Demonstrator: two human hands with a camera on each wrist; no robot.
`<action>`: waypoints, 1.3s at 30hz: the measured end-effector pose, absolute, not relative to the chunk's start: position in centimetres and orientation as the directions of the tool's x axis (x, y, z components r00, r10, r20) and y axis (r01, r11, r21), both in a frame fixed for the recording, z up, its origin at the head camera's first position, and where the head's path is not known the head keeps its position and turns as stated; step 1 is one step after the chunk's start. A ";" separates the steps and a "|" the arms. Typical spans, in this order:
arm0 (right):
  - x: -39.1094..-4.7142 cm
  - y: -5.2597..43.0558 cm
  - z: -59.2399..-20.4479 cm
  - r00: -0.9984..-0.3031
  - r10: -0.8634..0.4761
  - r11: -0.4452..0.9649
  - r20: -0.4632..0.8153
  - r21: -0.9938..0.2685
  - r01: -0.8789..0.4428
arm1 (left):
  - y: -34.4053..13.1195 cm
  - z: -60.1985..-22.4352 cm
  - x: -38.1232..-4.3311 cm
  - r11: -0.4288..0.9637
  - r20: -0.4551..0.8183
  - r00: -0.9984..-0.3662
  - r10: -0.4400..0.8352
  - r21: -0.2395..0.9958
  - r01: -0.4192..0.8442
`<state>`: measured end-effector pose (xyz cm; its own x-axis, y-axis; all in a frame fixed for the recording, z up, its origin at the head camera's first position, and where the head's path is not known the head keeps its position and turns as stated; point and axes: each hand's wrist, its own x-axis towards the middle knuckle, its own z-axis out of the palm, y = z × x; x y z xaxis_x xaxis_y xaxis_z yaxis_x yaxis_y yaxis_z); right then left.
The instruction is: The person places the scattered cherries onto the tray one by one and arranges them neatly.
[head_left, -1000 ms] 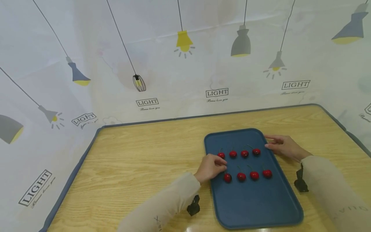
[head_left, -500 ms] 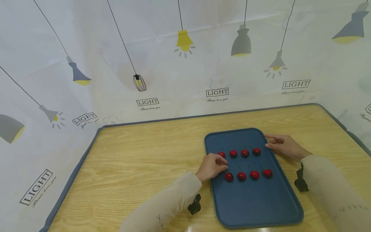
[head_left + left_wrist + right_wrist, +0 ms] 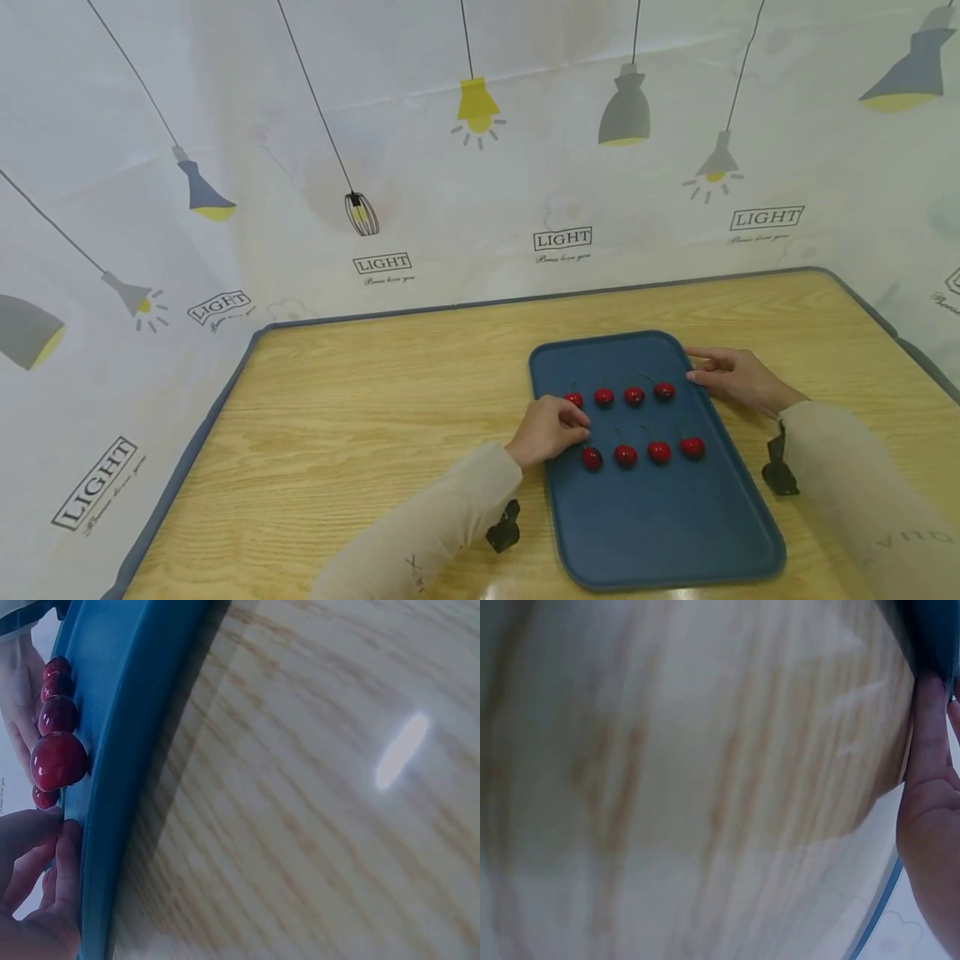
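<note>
A dark blue tray bears red cherries in two rows, their thin stems pointing away from me. My left hand reaches over the tray's left rim. Its thumb and fingertips pinch the stem of the leftmost near-row cherry, which sits on the tray. In the left wrist view this cherry is the largest, just above the fingertips. Part of the leftmost far-row cherry is hidden behind the hand. My right hand rests against the tray's right rim, thumb and straight index finger touching it.
Beneath the tray is a wood-grain table with a dark blue edge. A white backdrop printed with hanging lamps rises behind and at both sides. Each sleeve has a black device strapped under it.
Over the last second my left hand and the leftmost near-row cherry have shifted slightly to the right. The right hand and tray have stayed in place.
</note>
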<state>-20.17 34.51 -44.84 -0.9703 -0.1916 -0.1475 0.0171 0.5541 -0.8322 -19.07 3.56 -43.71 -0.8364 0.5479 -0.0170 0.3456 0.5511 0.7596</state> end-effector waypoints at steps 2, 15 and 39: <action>-20.2 34.5 -44.8 -0.970 -0.196 0.545 -0.145 -0.838 0.016 | 3.6 -43.8 -19.2 0.546 -0.018 -0.838 0.546 0.766 0.339; -20.3 34.7 -45.1 -0.970 -0.195 0.560 -0.144 -0.829 0.011 | 3.7 -43.9 -19.2 0.545 -0.046 -0.835 0.549 0.777 0.316; -20.1 34.5 -44.8 -0.971 -0.189 0.547 -0.148 -0.837 0.021 | 3.9 -43.7 -18.8 0.554 -0.008 -0.839 0.545 0.755 0.352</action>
